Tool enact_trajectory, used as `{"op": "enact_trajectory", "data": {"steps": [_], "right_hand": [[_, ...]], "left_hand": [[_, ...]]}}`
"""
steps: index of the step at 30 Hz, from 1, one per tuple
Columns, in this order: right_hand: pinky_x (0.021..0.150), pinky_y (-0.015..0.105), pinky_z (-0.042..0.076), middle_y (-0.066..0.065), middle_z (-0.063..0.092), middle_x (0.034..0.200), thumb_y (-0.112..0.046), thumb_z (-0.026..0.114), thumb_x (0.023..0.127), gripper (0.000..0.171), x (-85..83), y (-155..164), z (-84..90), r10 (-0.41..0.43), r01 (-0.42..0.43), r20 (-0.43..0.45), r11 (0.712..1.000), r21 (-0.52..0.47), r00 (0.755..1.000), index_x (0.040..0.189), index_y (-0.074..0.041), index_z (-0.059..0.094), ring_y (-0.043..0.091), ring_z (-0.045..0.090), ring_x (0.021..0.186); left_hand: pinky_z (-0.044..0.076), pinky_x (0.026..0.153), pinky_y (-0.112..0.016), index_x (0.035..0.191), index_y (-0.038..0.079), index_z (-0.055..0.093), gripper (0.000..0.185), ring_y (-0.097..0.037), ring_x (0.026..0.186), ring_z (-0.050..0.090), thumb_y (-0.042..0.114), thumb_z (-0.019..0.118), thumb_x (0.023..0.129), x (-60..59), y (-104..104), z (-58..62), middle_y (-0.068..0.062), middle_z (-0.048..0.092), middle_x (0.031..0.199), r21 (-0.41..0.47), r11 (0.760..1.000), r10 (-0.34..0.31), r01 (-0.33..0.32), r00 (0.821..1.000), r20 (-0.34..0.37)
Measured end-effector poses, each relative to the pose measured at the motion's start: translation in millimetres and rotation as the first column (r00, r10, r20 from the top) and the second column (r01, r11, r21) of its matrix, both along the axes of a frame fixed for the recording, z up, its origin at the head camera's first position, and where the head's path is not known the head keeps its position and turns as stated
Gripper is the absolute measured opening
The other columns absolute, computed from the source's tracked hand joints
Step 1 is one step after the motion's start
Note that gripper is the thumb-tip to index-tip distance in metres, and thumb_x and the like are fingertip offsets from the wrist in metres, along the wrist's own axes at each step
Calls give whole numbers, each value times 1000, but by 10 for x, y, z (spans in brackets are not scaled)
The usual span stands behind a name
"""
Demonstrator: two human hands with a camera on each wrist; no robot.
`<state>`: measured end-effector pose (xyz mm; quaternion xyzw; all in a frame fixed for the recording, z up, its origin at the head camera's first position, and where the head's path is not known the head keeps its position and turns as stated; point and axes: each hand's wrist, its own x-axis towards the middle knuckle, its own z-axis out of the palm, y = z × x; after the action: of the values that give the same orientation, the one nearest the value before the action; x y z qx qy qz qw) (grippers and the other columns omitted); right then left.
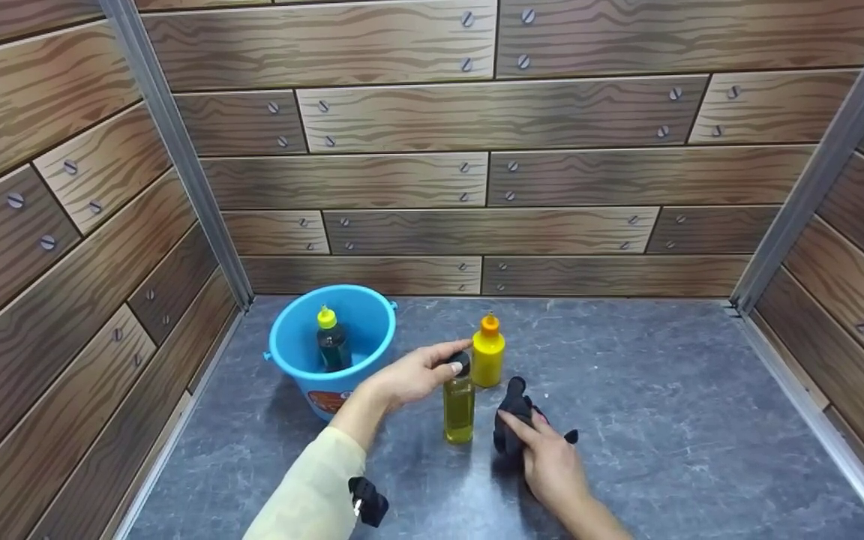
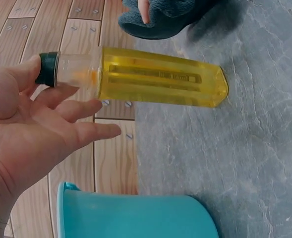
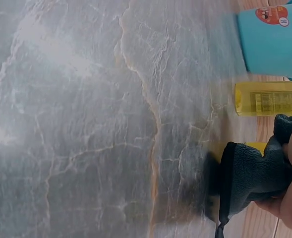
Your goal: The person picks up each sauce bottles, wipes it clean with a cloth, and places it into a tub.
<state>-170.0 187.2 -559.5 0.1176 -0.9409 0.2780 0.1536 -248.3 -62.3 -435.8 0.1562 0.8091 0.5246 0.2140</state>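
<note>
Grey stone tabletop (image 1: 664,420); blue bucket (image 1: 293,352), two bottles (image 1: 459,405), dark cloth (image 1: 514,424)

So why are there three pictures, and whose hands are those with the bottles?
They are one person's two bare hands, no machine. The big picture comes from a camera on the person's head, looking down. The other two come from cameras on each wrist, so they look sideways.

On the grey table stands a blue bucket with a dark bottle inside. Beside it are a yellow bottle with an orange cap and a clear bottle of yellow liquid.

The left hand touches the clear bottle's dark cap with its thumb, fingers relaxed. The right hand holds a dark cloth.
</note>
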Motion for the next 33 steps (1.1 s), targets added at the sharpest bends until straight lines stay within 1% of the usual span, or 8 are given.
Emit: {"op": "enact_trajectory", "data": {"steps": [5,8,11,14,17,21,28,33], "right_hand": [[75,59,60,32,61,140,9,64,94,62,9,3,48,0,0,-1,1000,-16,1000,141,-31,71,50,70,111],[75,59,60,32,61,141,8,66,95,61,5,2,71,-2,2,2,1000,-14,1000,141,-31,71,50,71,108],[70,57,59,33,60,141,7,67,95,62,5,13,96,-6,6,13,1000,-7,1000,142,-33,70,50,72,103],[67,55,59,34,60,141,7,68,95,63,9,22,112,-9,9,23,1000,-1,1000,143,-34,69,50,72,102],[69,56,59,34,60,141,7,68,95,63,11,22,112,-7,7,16,1000,-5,1000,143,-33,69,50,71,105],[72,57,59,33,61,141,7,69,94,63,11,23,109,-10,10,-5,1000,-6,1000,143,-32,69,50,70,109],[65,54,58,33,61,140,7,69,94,62,13,44,126,-19,19,-51,1000,-9,999,143,-31,69,50,71,103],[73,59,59,32,61,141,6,69,95,63,11,52,147,-21,19,-87,1000,-20,996,143,-34,69,50,69,111]], "left_hand": [[40,117,-57,157,21,52,53,-36,149,44,31,68,107,43,63,8,-14,49,161,67,989,137,-135,990,-33],[46,112,-56,145,15,61,53,-36,142,52,32,79,99,86,120,7,-16,57,152,100,963,256,-249,965,-61],[53,104,-53,131,12,68,48,-33,128,62,32,87,92,124,183,-9,-15,67,137,89,935,352,-344,930,-104],[59,93,-47,119,12,72,40,-27,110,67,30,90,89,141,226,-36,-9,72,119,63,918,397,-392,905,-150],[61,86,-42,113,11,73,32,-22,97,69,25,90,89,144,254,-53,-5,74,106,75,910,414,-408,895,-163],[62,85,-40,109,11,75,24,-20,92,72,19,88,90,133,269,-61,-5,77,102,105,916,399,-386,903,-160],[60,93,-48,118,12,76,23,-25,104,73,18,82,96,92,247,-35,-10,76,115,107,950,306,-295,945,-114],[57,98,-52,122,15,75,23,-26,108,73,18,78,99,55,220,-36,-10,75,120,107,965,248,-239,966,-80]]}}
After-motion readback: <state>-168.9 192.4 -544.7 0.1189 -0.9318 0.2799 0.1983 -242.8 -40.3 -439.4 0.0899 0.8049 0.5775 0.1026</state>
